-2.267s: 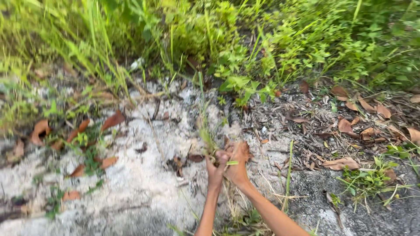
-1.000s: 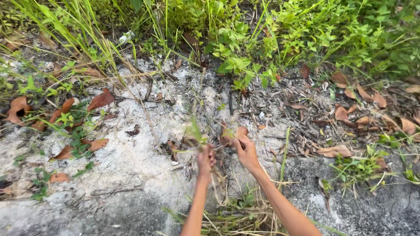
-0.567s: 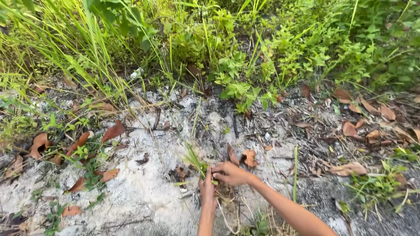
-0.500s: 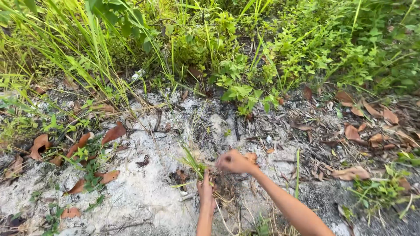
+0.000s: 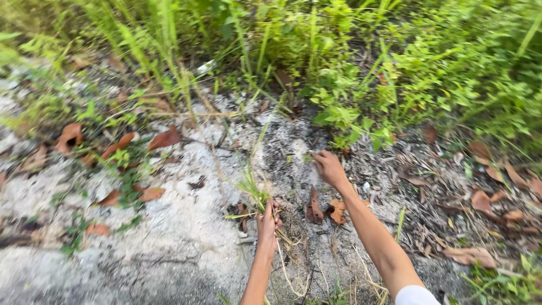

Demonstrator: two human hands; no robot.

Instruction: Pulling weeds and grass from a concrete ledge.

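My left hand point(image 5: 267, 223) is closed around a small bunch of thin green grass blades point(image 5: 250, 186) that stick up and to the left from my fist, with dry straw-coloured stems trailing below it. My right hand point(image 5: 328, 167) reaches forward over the pale sandy ground point(image 5: 175, 237), fingers bent near a small green sprout point(image 5: 307, 158) by the edge of the weeds; I cannot tell whether it grips anything. Two curled brown dry leaves point(image 5: 324, 209) lie between my forearms.
Tall grass and leafy green weeds point(image 5: 361, 68) fill the far side. Brown fallen leaves point(image 5: 118, 148) lie scattered at the left, and more dry leaves with twig litter point(image 5: 480, 197) at the right. A small white scrap point(image 5: 205, 67) lies among the grass.
My right hand has left the bunch and stretched forward and right toward the weed edge. My left hand keeps hold of the grass bunch. The view has shifted a little.
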